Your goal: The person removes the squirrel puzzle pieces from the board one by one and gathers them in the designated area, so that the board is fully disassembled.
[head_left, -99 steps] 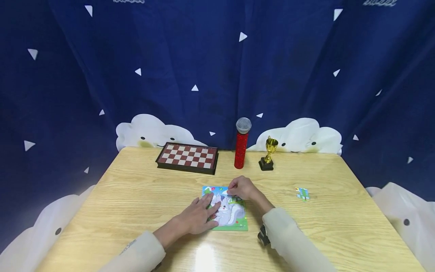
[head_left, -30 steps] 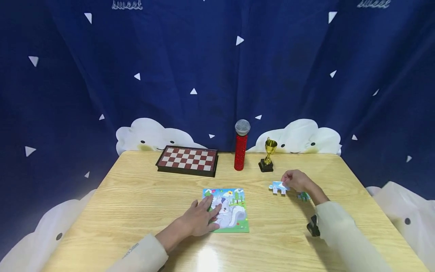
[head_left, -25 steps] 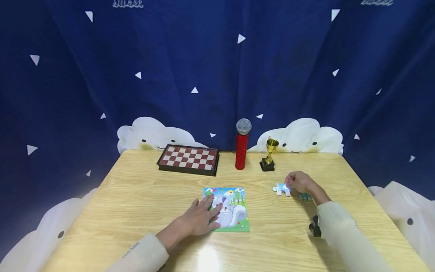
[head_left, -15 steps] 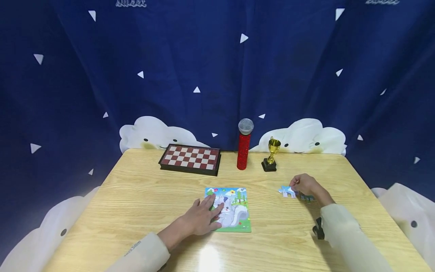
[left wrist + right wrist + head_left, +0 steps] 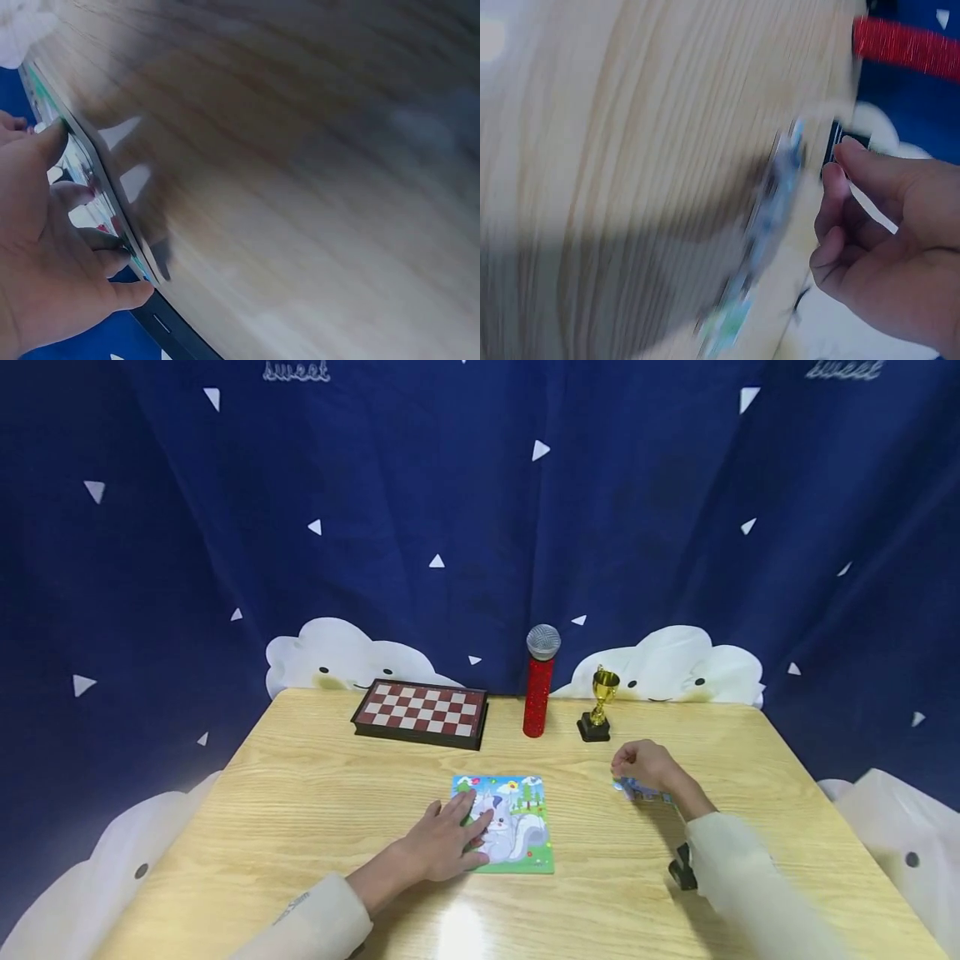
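Hands: left hand [image 5: 438, 847] lies flat, fingers straight and spread, pressing the left edge of the jigsaw board [image 5: 513, 827]; right hand [image 5: 643, 764] hovers over the loose puzzle pieces [image 5: 645, 792], fingers loosely curled. In the blurred right wrist view a gap shows between the fingertips [image 5: 840, 176] and the pieces [image 5: 769, 225], so it appears to grip nothing; whether it touches them cannot be told

Jigsaw board: cartoon squirrel picture on green ground, rectangular, long axis running away from the person; lies at the near middle of the worktop [image 5: 315, 793]. In the left wrist view the left hand [image 5: 45, 255] rests on its edge [image 5: 90, 180]

Loose puzzle pieces: a small cluster, blue and green, flat on the worktop to the right of the board and well apart from it, partly hidden beneath the right hand

Key relation: pieces lie right of the board, so the right hand is much the nearer to them, the left much the nearer to the board; board lies to the left of the right hand

Other items, far edge of worktop: folding chessboard case [image 5: 422, 712], red glitter microphone [image 5: 538, 692] standing upright, small gold trophy cup [image 5: 597, 714] on black base. Backdrop: navy curtain [image 5: 480, 510] with white triangles and cloud figures
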The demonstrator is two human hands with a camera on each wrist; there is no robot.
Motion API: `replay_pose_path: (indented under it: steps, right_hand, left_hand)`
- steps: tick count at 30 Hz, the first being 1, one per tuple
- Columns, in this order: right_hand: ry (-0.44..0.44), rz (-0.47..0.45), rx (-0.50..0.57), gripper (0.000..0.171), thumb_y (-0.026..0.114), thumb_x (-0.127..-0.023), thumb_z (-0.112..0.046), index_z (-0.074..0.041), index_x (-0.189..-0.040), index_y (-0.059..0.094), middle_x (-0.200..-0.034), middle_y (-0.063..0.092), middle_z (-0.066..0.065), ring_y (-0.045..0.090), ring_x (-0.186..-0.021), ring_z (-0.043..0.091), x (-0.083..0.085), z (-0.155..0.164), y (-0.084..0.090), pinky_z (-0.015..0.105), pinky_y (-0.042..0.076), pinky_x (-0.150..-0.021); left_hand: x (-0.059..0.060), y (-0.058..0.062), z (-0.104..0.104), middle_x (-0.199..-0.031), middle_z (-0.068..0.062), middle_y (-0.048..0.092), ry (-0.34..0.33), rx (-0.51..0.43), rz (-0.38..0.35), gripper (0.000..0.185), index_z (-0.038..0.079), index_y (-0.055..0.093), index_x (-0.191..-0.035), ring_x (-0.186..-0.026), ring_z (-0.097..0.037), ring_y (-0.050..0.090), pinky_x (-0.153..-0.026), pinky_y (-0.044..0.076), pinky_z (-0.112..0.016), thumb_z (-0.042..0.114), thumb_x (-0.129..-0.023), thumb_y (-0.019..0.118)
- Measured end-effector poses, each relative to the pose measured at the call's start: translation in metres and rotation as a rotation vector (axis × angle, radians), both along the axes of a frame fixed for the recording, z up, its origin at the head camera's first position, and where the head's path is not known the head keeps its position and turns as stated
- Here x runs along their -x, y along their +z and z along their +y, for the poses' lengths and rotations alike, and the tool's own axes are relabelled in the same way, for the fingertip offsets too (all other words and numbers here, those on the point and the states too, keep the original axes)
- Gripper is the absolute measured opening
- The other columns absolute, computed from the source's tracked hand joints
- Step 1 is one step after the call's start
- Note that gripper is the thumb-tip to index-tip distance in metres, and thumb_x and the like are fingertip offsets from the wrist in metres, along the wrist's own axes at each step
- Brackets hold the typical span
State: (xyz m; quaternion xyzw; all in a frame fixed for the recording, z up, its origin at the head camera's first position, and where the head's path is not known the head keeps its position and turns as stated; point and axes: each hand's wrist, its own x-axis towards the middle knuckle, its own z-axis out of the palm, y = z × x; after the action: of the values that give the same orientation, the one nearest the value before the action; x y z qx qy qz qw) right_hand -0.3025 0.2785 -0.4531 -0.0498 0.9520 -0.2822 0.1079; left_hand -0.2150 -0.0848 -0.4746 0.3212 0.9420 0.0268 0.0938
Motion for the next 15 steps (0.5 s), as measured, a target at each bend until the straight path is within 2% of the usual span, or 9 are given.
replay_pose_path:
  steps: [9,15]
  right_hand:
    - [0.12,0.125,0.064,0.007,0.067,-0.086,-0.01,-0.003,-0.085,0.067,-0.071,0.064,0.004,0.049,-0.06,0.009,0.003,-0.075,-0.002,0.023,0.041,-0.056]
    - [0.133,0.11,0.084,0.006,0.068,-0.086,-0.012,-0.005,-0.086,0.068,-0.074,0.066,0.001,0.055,-0.063,0.008,0.004,-0.12,-0.007,0.022,0.044,-0.059]
  left_hand:
    - [-0.002,-0.006,-0.007,-0.157,-0.02,0.019,-0.006,-0.046,0.017,0.064,0.02,0.031,-0.149,-0.145,-0.033,0.023,-0.111,0.029,-0.057,0.057,-0.097,0.035]
    - [-0.003,-0.002,-0.016,-0.157,-0.022,0.016,0.019,-0.044,0.003,0.066,0.02,0.03,-0.15,-0.145,-0.035,0.02,-0.113,0.026,-0.057,0.058,-0.096,0.036]
